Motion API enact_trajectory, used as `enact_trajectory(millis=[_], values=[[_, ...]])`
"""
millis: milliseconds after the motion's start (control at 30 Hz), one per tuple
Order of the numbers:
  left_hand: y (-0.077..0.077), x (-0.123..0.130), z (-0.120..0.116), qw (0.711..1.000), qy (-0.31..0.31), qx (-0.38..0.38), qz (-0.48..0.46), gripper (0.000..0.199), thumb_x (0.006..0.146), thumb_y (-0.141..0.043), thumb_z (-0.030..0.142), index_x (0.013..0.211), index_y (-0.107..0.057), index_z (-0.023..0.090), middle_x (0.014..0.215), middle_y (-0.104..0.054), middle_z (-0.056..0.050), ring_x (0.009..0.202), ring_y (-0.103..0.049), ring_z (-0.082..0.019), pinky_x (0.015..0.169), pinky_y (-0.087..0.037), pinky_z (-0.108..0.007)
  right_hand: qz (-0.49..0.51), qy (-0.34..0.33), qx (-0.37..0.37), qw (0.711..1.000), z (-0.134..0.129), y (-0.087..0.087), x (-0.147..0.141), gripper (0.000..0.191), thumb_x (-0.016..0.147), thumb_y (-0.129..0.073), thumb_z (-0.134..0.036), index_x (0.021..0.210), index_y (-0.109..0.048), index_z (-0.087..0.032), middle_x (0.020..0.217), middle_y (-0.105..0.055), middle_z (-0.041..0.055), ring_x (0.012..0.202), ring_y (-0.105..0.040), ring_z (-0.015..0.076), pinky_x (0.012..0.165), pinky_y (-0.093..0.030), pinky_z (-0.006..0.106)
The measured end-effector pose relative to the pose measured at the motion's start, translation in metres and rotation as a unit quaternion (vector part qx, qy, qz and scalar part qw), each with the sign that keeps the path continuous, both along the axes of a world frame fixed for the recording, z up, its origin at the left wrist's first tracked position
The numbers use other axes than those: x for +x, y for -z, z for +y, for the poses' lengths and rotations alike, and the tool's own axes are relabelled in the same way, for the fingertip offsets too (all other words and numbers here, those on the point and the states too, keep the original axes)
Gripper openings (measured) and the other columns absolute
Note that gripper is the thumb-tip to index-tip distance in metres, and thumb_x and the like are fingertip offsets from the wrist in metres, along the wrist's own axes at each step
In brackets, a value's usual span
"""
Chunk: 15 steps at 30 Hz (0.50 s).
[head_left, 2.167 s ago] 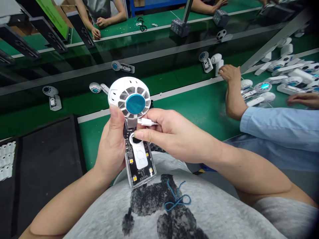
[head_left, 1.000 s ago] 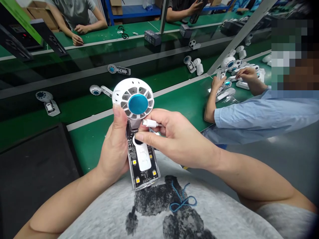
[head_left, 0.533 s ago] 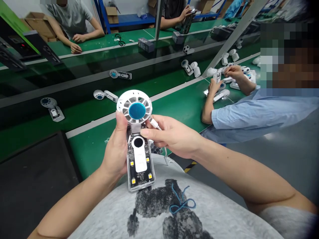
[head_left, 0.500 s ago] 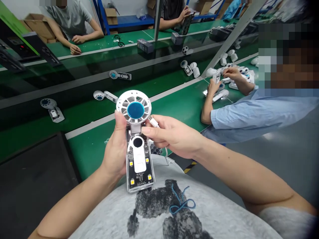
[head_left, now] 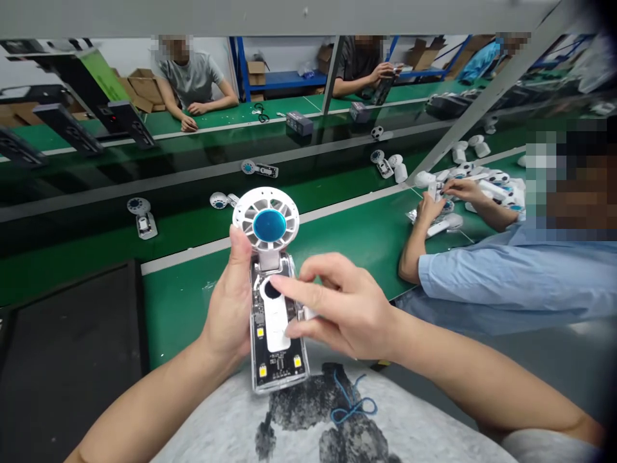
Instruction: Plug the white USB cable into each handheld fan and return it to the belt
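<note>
A white handheld fan (head_left: 267, 321), with a blue-centred round head and an uncased circuit board in a clear handle, is held upright over my lap. My left hand (head_left: 229, 305) grips it along the left side, thumb beside the head. At the handle's right edge, my right hand (head_left: 344, 305) pinches a white cable plug (head_left: 308, 313), mostly hidden by the fingers. Its index fingertip rests on or just over the black round spot of the board's white centre piece. Whether the plug sits in a port cannot be made out. Yellow light chips show on the board.
More fans lie on the green conveyor (head_left: 193, 225), one of them a fan with exposed board (head_left: 144, 218). A black tray (head_left: 72, 334) stands at left. To the right, a co-worker's hands (head_left: 434, 199) handle fan parts beside a pile. A slanted metal post (head_left: 482, 96) rises there.
My right hand has moved down from the fan's neck to the handle's side, bringing the plug against it, index finger now at the black spot. The view has tilted up and left.
</note>
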<state>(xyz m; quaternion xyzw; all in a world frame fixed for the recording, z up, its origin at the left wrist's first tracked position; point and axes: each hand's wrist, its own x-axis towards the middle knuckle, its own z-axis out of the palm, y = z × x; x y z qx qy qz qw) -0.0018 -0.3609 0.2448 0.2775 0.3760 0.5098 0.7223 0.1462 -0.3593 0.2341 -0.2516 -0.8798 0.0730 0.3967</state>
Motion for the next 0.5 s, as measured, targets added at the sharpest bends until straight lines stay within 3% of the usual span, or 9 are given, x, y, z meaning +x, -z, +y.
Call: enact_trajectory(millis=[133,233,333,400,433,500], values=[[0.011,0.016,0.011,0.999,0.021,-0.008,0.03,0.054,0.074,-0.043,0.067,0.089,-0.059,0.018,0.057,-0.057,-0.001,0.048,-0.054,-0.013,0.043,-0.04,-0.023,-0.121,-0.004,0.137,0.983,0.012,0.003,0.019,0.042,0.09,-0.04,-0.042,0.099,-0.063,-0.007,0.082,-0.062,0.0067,0.05,-0.045,0.0118,0.041,-0.036,0.03],[0.019,0.028,0.026,0.998,0.008,-0.017,0.059,0.049,0.072,-0.051,0.062,0.088,-0.058,0.016,0.052,-0.053,0.002,0.04,-0.047,-0.01,0.039,-0.036,-0.021,-0.166,-0.017,0.12,0.979,0.022,0.008,0.032,0.043,0.091,-0.039,-0.042,0.093,-0.064,-0.007,0.082,-0.064,0.0084,0.048,-0.046,0.0116,0.04,-0.036,0.029],[0.017,0.037,0.052,0.998,-0.027,-0.018,0.047,0.048,0.072,-0.053,0.06,0.089,-0.057,0.016,0.051,-0.051,0.004,0.038,-0.046,-0.008,0.04,-0.039,-0.02,-0.11,0.0,-0.021,0.994,0.035,0.016,0.041,0.047,0.088,-0.043,-0.046,0.113,-0.056,-0.008,0.092,-0.061,0.0099,0.065,-0.056,0.0145,0.05,-0.045,0.028],[0.014,0.043,0.072,0.999,-0.021,-0.031,0.008,0.049,0.073,-0.05,0.062,0.086,-0.057,0.015,0.052,-0.052,0.003,0.04,-0.049,-0.009,0.043,-0.042,-0.021,0.009,0.02,-0.17,0.985,0.046,0.023,0.043,0.049,0.084,-0.05,-0.046,0.121,-0.05,-0.015,0.102,-0.056,0.0094,0.082,-0.057,0.0167,0.059,-0.049,0.028],[0.013,0.047,0.083,0.999,-0.011,-0.042,-0.01,0.05,0.074,-0.048,0.063,0.083,-0.057,0.015,0.054,-0.053,0.002,0.043,-0.051,-0.01,0.044,-0.044,-0.021,0.085,0.035,-0.251,0.964,0.052,0.026,0.044,0.05,0.081,-0.055,-0.046,0.122,-0.048,-0.019,0.106,-0.053,0.0089,0.088,-0.056,0.0173,0.064,-0.049,0.028],[0.015,0.056,0.103,0.998,0.005,-0.061,-0.029,0.052,0.074,-0.045,0.065,0.079,-0.057,0.015,0.058,-0.057,-0.001,0.047,-0.055,-0.013,0.046,-0.046,-0.024,0.219,0.05,-0.408,0.885,0.064,0.033,0.044,0.053,0.073,-0.065,-0.045,0.118,-0.049,-0.021,0.11,-0.051,0.0079,0.093,-0.055,0.0183,0.069,-0.05,0.029]])
